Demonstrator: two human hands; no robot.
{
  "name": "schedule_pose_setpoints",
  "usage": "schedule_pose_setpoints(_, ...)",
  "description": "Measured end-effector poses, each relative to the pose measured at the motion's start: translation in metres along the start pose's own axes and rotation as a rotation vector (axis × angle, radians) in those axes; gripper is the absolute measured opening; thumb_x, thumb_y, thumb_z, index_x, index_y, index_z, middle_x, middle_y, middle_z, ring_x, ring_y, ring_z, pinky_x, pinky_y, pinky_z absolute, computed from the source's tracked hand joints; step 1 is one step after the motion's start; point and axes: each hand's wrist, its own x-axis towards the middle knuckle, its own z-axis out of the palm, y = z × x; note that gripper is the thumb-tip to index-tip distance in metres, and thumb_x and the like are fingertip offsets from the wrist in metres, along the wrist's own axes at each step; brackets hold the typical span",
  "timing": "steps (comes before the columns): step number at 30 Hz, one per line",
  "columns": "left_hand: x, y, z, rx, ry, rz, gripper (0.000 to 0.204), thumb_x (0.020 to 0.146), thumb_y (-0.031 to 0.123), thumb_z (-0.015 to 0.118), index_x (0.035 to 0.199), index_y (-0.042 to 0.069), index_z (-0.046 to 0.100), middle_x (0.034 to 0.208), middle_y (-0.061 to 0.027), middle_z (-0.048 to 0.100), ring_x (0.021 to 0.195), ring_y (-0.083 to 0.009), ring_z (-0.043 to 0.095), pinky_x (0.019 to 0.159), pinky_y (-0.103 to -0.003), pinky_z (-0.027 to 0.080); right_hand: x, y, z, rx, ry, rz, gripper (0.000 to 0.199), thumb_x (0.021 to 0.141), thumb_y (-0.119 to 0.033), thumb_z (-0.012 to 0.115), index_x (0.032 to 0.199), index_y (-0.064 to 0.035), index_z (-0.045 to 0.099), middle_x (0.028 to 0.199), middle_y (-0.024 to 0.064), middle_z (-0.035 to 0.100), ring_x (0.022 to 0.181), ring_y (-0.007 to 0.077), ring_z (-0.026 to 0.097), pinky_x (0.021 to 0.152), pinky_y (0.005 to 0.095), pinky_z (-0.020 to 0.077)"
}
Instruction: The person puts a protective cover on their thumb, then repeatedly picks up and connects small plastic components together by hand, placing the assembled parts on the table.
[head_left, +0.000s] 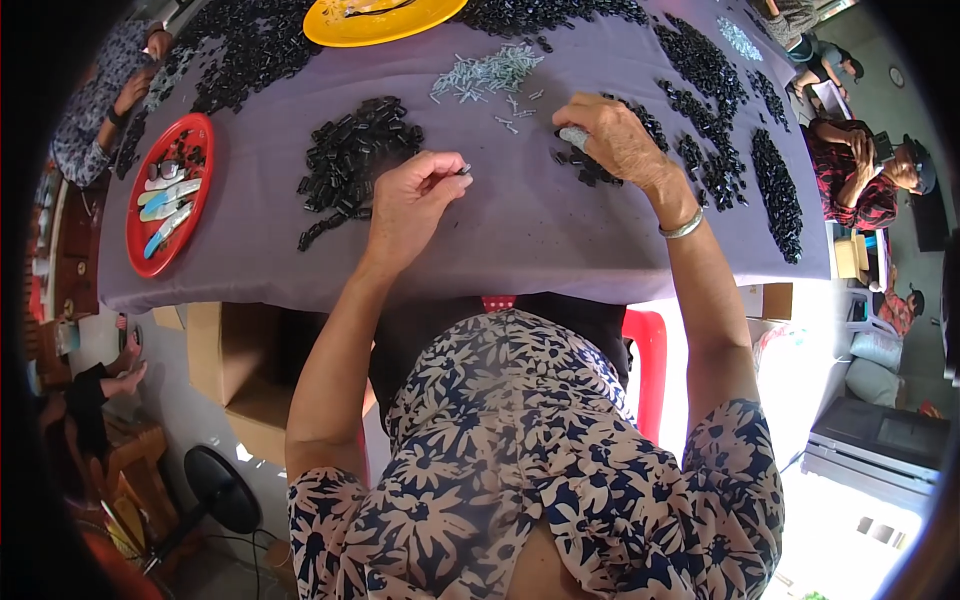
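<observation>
My left hand (412, 205) is closed in a pinch. A tiny dark piece (465, 170) shows at the tips of its thumb and forefinger. Beside that hand lies a heap of small black plastic parts (350, 155). My right hand (625, 145), with a bracelet at the wrist, is curled over more black parts (597, 172). Something pale grey (574, 135) shows at its fingertips; whether it is held or wrapped on a finger, I cannot tell. Beyond both hands, small pale grey-green pins (485, 72) lie in a loose pile, a few scattered toward me.
A red tray (203, 190) with tools and black bits stands at the left, a yellow plate (385, 22) at the far side. More black parts (778, 195) spread to the right. A co-worker's hand (132, 90) is at the far left. The purple cloth's edge (480, 285) runs before me.
</observation>
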Motion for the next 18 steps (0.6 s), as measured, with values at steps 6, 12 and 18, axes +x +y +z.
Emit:
schedule_pose_setpoints(6, 0.001, -0.002, -0.001, -0.001, -0.007, -0.011, 0.01, 0.086, 0.001, 0.068, 0.095, -0.001, 0.065, 0.082, 0.0023, 0.059, 0.073, -0.0044, 0.054, 0.064, -0.02, 0.045, 0.004, -0.003, 0.004, -0.101, -0.047, 0.02, 0.023, 0.072, 0.009, 0.056, 0.088, -0.0042, 0.066, 0.092, 0.0103, 0.066, 0.087, 0.0334, 0.065, 0.079, 0.0427, 0.0527)
schedule_pose_setpoints(12, 0.0, 0.0, 0.001, -0.016, -0.013, 0.01, 0.01, 0.086, 0.001, 0.068, 0.095, 0.0, 0.065, 0.082, 0.0024, 0.059, 0.072, -0.0039, 0.054, 0.063, -0.02, 0.044, 0.005, -0.003, -0.003, -0.057, -0.07, 0.055, 0.018, 0.074, 0.006, 0.058, 0.088, -0.0031, 0.065, 0.091, 0.0127, 0.067, 0.087, 0.0334, 0.065, 0.077, 0.0418, 0.0526)
schedule_pose_setpoints(18, -0.001, 0.001, -0.001, 0.006, -0.021, -0.013, 0.011, 0.085, 0.0, 0.068, 0.096, 0.0, 0.066, 0.084, 0.0013, 0.06, 0.073, -0.0051, 0.055, 0.064, -0.02, 0.045, -0.005, 0.028, -0.025, 0.08, 0.209, 0.211, 0.016, 0.082, -0.002, 0.066, 0.097, -0.0052, 0.068, 0.085, 0.0112, 0.07, 0.075, 0.0236, 0.068, 0.069, 0.0322, 0.0527)
